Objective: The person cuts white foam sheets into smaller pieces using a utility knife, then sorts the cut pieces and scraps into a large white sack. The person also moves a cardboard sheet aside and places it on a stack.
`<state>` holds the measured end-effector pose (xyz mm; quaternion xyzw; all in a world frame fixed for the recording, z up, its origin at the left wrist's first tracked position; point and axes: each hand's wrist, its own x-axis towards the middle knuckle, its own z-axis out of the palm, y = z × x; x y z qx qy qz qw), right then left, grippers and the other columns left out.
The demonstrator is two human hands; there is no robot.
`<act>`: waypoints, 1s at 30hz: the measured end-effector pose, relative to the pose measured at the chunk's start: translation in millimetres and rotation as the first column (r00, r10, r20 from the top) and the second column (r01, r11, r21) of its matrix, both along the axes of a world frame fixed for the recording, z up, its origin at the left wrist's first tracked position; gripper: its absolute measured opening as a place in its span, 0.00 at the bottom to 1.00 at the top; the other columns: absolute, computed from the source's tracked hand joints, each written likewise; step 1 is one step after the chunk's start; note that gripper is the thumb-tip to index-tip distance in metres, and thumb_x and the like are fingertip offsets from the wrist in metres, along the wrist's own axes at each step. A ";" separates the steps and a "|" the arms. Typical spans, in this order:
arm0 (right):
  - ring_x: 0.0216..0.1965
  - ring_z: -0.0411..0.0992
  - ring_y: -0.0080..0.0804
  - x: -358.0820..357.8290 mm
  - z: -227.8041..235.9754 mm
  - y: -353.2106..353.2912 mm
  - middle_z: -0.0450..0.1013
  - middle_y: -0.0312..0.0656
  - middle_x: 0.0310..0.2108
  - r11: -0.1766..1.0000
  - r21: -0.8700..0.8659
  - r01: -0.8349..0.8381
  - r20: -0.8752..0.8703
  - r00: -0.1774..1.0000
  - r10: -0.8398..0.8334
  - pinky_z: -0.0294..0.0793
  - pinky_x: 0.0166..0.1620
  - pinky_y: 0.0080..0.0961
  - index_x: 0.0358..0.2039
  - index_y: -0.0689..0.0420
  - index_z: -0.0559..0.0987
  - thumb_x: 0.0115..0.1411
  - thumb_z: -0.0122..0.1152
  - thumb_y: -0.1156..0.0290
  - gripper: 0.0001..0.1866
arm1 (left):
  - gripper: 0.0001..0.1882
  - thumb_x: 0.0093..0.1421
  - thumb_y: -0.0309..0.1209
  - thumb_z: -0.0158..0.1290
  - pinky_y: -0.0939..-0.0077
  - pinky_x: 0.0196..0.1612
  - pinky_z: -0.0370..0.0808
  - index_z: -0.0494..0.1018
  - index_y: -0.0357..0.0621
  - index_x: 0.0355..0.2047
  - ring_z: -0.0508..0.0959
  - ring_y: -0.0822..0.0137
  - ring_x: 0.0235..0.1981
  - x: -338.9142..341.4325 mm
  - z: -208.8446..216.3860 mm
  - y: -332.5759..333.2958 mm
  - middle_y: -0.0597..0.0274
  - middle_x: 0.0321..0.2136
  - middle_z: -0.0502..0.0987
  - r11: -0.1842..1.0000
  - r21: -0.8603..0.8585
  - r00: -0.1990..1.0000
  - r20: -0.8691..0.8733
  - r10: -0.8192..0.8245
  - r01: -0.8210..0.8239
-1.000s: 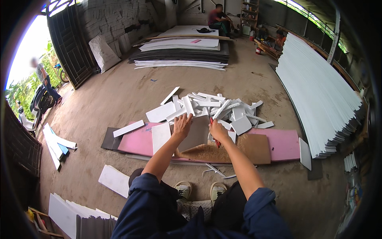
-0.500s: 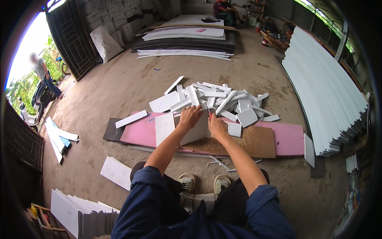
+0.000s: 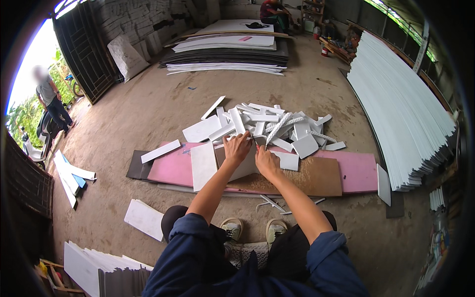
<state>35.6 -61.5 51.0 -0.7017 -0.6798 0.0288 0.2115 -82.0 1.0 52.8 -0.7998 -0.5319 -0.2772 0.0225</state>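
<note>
Closest in, your R hand (image 3: 267, 162) is closed round the handle of a red-handled cutter (image 3: 258, 147); its dark tip is too small to read. Your L hand (image 3: 238, 149) has its fingers bent at the top of the pale sheet (image 3: 246, 169) — can't tell if it's pinching or just pressing. That sheet sits betw. your forearms, over the brown board (image 3: 324, 177), w/ a white panel (image 3: 204, 167) just left. Looks like a cut at the sheet's far edge, so prob. best to pin it flat, draw the blade slow & straight, and keep L fingertips off the line — they're v. near the tip.

The brown board lies on a longer pink board (image 3: 359, 173). Just past your hands, the offcut pile (image 3: 263, 119) crowds the far side w/ a thick white rope (image 3: 282, 127) in it; pcs there could snag the cutter. Well off to the right leans a tall white stack (image 3: 396, 116). Farther back: flat stacked sheets (image 3: 225, 44) and a seated person (image 3: 273, 13).
</note>
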 end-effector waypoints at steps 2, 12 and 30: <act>0.24 0.74 0.49 1.2 1.7 0.0 0.72 0.53 0.20 1.000 -0.003 -0.008 -0.004 1.000 0.008 0.73 0.28 0.41 0.30 0.61 0.66 0.57 0.43 0.63 0.12 | 0.13 0.53 0.42 0.48 0.57 0.43 0.59 0.67 0.55 0.38 0.76 0.62 0.31 1.3 1.8 -1.1 0.64 0.28 0.75 0.999 -0.035 1.000 -0.022 0.018 -0.018; 0.30 0.73 0.51 -4.9 12.3 3.0 0.72 0.56 0.25 0.990 -0.140 0.005 -0.079 0.997 -0.016 0.72 0.34 0.44 0.32 0.63 0.69 0.56 0.45 0.63 0.14 | 0.11 0.54 0.38 0.48 0.61 0.39 0.62 0.67 0.51 0.37 0.75 0.59 0.29 -1.5 -7.8 3.2 0.62 0.27 0.74 0.999 -0.011 0.999 0.010 -0.033 0.033; 0.39 0.71 0.51 -10.3 24.3 10.7 0.72 0.58 0.35 0.928 -0.370 0.031 -0.144 0.985 -0.091 0.70 0.42 0.41 0.34 0.65 0.73 0.54 0.42 0.68 0.16 | 0.09 0.51 0.30 0.48 0.66 0.31 0.72 0.66 0.47 0.34 0.76 0.63 0.30 -9.3 -11.0 14.6 0.65 0.28 0.74 0.989 0.002 0.983 -0.118 -0.144 0.145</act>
